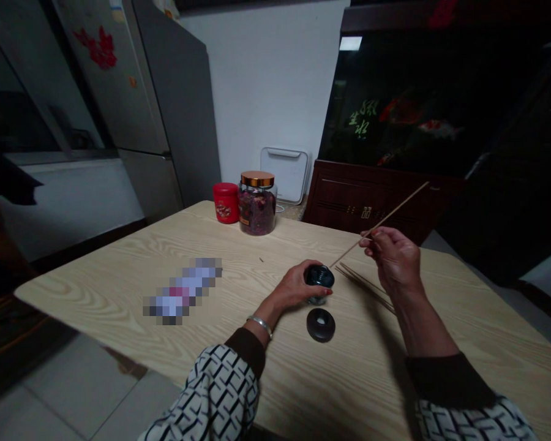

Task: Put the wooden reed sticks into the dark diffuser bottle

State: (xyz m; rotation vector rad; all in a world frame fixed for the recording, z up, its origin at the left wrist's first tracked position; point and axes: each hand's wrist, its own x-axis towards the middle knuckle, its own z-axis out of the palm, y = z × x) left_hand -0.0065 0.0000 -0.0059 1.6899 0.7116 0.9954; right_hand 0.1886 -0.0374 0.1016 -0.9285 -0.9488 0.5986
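Observation:
My left hand [294, 285] is wrapped round a small dark glass bottle [320, 277] on the table, its thumb along the near side. My right hand [398, 260] pinches a thin wooden stick [404, 203] partway along its length. The stick slants down to the left, and its lower end is by the right side of the bottle's top; whether they touch I cannot tell. Several similar sticks [367, 284] lie on the table between the bottle and my right forearm. Just in front of the bottle sits a round dark cap [320, 334] with a hole in its middle.
The wood-grain table [266, 343] carries a blurred-out flat object [183, 293] on the left. Towards the back stand a red canister [226, 202] and a large jar [257, 208] with a copper-coloured lid. Behind are a refrigerator [183, 110] and a fish tank [395, 104].

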